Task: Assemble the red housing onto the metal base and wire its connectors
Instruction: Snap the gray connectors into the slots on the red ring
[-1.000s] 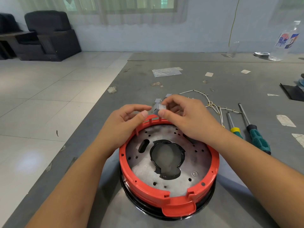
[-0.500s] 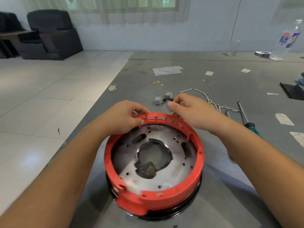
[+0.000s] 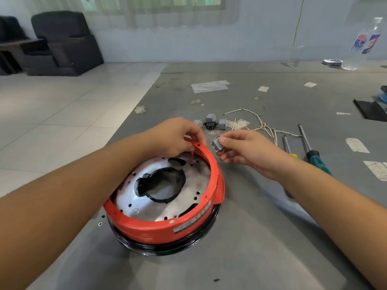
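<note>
— How far along is it?

— The red housing [image 3: 167, 228] already sits around the metal base plate [image 3: 161, 189], ringing it on top of a black rim [image 3: 167, 246] on the grey table [image 3: 251, 237]. Whether it is screwed down I cannot tell; a loose screw [image 3: 100, 223] lies just beside it.

— And the hands?

— The left hand [image 3: 173, 137] pinches the far edge of the housing, fingers curled over the rim, holding the ring. The right hand [image 3: 245, 149] pinches a small grey connector block [image 3: 217, 143] between thumb and fingers, just beside the housing, prongs pointing towards it.

— So wiring is not done?

— It looks barely started. Three more grey connectors [image 3: 210, 122] and a black one lie on the table beyond the hands, the white wire harness [image 3: 261, 124] lies unattached near them, and two screwdrivers [image 3: 314, 153] lie unused at the right.

— What's left, then?

— I judge: seating this connector in the housing wall, then the others, then the wires.
</note>
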### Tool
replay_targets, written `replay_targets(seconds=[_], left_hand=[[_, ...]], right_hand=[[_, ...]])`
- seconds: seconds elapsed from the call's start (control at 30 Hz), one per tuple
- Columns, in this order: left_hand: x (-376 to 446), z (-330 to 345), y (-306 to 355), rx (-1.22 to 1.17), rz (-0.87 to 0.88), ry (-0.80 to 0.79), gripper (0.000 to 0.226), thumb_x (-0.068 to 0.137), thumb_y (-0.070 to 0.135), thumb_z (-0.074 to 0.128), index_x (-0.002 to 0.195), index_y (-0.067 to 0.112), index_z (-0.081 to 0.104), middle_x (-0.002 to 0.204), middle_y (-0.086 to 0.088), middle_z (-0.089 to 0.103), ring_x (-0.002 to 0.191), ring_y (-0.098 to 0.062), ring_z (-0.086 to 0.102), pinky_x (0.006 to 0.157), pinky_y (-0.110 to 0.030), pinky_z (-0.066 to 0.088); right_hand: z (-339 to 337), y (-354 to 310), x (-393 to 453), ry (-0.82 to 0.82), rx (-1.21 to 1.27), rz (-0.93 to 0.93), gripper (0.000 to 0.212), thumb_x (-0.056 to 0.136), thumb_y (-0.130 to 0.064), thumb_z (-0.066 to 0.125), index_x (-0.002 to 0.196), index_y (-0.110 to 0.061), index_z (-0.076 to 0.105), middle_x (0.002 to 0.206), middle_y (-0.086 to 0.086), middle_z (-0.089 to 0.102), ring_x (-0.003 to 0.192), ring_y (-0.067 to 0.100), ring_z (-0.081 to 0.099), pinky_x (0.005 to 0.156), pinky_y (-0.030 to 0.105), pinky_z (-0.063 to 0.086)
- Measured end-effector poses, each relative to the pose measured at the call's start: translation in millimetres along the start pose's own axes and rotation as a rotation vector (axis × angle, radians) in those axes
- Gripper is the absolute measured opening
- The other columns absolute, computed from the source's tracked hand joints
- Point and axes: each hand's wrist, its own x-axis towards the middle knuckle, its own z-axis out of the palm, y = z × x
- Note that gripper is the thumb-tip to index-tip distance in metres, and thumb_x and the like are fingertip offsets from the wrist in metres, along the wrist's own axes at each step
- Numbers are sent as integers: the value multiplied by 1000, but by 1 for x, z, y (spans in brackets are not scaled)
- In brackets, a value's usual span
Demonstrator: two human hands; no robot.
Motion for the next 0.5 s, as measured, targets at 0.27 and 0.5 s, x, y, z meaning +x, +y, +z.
replay_targets(seconds=[0.27,0.5], left_hand=[[-1,5,-3,-66,43,-119,46,91,-6,60,86,39,65,104,18,71,129,-6,61,99,-25,51],[-12,5,6,-72,117,-168,40,92,-6,60,110,28,69,109,38,66,150,6,28,114,-21,37]], right_hand=[[12,36,-10,54,39,-92,10,99,-17,63,101,-11,71,93,8,73,84,18,68,85,32,58],[10,47,-22,42,7,-266,10,96,-14,68,102,-20,72,85,-3,71,78,10,66,68,19,51]])
